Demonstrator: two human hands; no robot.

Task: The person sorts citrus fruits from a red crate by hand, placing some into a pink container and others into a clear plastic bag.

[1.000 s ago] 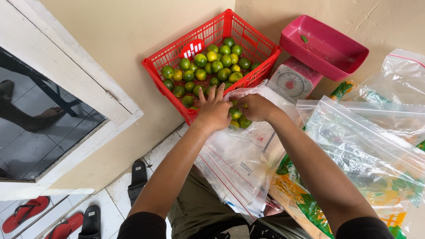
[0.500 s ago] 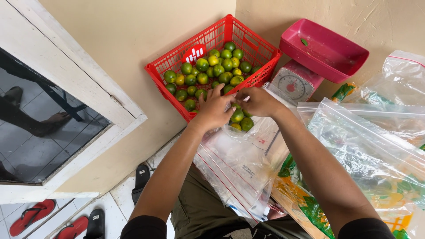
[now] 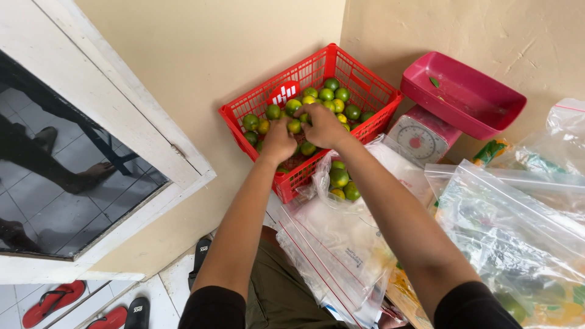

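A red plastic basket [image 3: 359, 79] stands in the wall corner, filled with several green and yellowish limes [image 3: 329, 94]. Both my hands reach into it. My left hand [image 3: 278, 141] closes over limes near the basket's front left. My right hand [image 3: 324, 125] grips limes in the middle of the pile. Just in front of the basket lies a clear plastic bag [image 3: 344, 183] with a few limes inside, its mouth open towards the basket.
A pink kitchen scale with a pink tray [image 3: 460, 97] stands right of the basket. Clear zip bags [image 3: 518, 237] are stacked at right and over my lap. A white-framed window [image 3: 91, 183] is at left; sandals [image 3: 52, 301] lie on the tiled floor.
Both hands left the clear bag and moved forward into the red basket, where they now close on limes. The bag stays in front with limes in it.
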